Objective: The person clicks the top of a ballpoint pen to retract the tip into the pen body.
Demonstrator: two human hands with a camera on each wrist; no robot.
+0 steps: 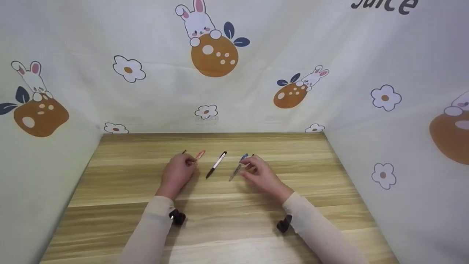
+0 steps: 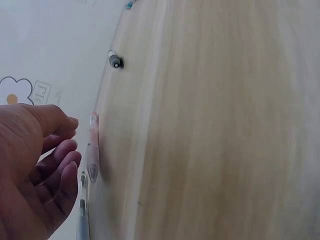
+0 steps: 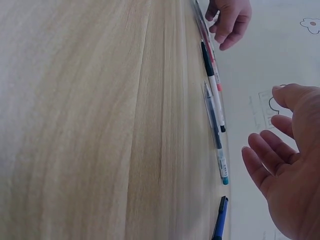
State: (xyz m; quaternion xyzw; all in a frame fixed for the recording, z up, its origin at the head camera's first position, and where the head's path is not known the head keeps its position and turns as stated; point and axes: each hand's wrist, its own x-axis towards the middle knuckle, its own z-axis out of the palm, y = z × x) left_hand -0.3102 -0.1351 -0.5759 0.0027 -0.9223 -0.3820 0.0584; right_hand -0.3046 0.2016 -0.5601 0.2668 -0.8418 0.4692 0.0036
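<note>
My left hand (image 1: 178, 169) hovers by a red-ended pen (image 1: 200, 154), its fingers loosely bent with nothing between them. In the left wrist view, that red pen (image 2: 93, 147) lies just past the fingertips, and a clear-and-grey pen (image 2: 83, 220) lies partly behind the hand. A white pen (image 1: 217, 165) with black ends lies between the two hands. Beside my right hand (image 1: 262, 174) is a clear pen (image 1: 237, 170) with a blue-green end. The right fingers are spread and hold nothing. In the right wrist view, a blue pen (image 3: 220, 219) lies lower down, partly cut off.
The pens lie in a rough row on a wood-grain table (image 1: 227, 212). Pale cloth walls (image 1: 157, 95) printed with rabbits, oranges and flowers stand at the back and both sides. A small black camera (image 1: 177, 217) sits on each wrist.
</note>
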